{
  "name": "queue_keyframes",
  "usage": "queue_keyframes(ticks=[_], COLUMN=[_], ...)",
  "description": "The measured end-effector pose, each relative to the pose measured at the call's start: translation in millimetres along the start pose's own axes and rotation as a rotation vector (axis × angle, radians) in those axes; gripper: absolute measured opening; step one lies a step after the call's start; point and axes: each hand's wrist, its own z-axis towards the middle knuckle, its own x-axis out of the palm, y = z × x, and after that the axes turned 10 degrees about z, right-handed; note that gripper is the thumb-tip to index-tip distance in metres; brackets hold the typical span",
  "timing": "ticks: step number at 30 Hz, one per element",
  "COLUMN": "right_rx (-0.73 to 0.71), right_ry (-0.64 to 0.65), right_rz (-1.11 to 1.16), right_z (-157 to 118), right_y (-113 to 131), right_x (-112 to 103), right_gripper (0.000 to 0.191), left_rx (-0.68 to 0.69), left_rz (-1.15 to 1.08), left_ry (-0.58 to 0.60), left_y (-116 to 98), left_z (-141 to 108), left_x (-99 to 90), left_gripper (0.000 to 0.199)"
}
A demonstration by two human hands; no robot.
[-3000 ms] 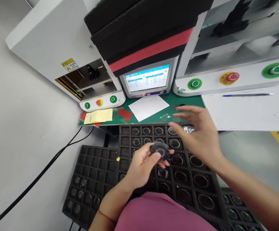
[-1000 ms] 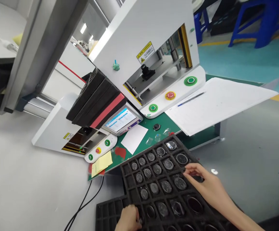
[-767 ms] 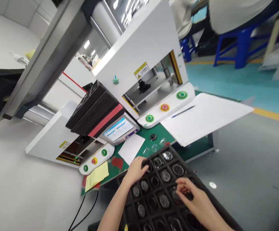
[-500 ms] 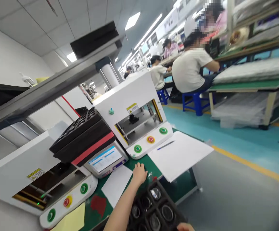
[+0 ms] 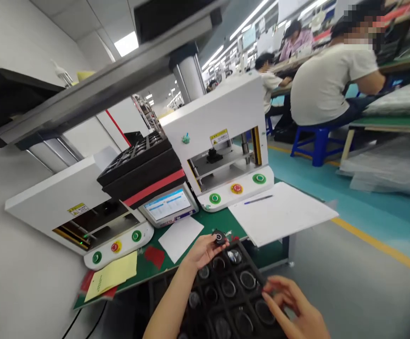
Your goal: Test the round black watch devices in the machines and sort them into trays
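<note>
My left hand [image 5: 205, 252] is closed on a small round black part [image 5: 219, 237] with a pale ring on its face. It holds this part in its fingertips, over the far end of a black compartment tray [image 5: 235, 294]. Round pieces with clear, shiny rims sit in the tray's compartments. At the tray's right edge is my right hand [image 5: 293, 306], fingers loosely bent and apart, nothing visible in them. Whether its fingertips touch the rim I cannot tell.
Two white press machines [image 5: 222, 117] with green and red buttons stand on the green bench [image 5: 222, 221]. Between them are a small screen [image 5: 169, 205] and stacked black trays [image 5: 144, 169]. A pen [image 5: 258, 199] lies on white paper [image 5: 286, 216]. People sit working at the right.
My left hand has lifted the round black part off the bench and turned palm up. My right hand has come further into view beside the tray. The view has shifted.
</note>
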Motion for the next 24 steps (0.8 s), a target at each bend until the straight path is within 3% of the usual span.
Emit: queue_keyframes(ticks=[6,11,16,24], right_rx=[-0.166,-0.289,-0.293,-0.317], right_ry=[-0.147,-0.031,0.043,0.096], right_rz=[0.053,0.200,0.282,0.261], right_z=[7.4,-4.4,-20.2,-34.9], right_y=[58.0,87.0,97.5,108.3], right_x=[47.1,80.2,97.3,103.6], right_gripper=[0.019,0.015,0.025,0.038], left_rx=[0.025,0.165,0.312,0.393], left_rz=[-0.201,-0.185,-0.071,0.006], left_ry=[-0.110,-0.271,-0.382,-0.490], left_y=[2.5,-1.0,2.0,6.1], left_z=[-90.7,-141.8,-173.5,-198.0], left_x=[14.9,16.8,9.3,3.7], left_gripper=[0.048,0.036,0.023,0.019])
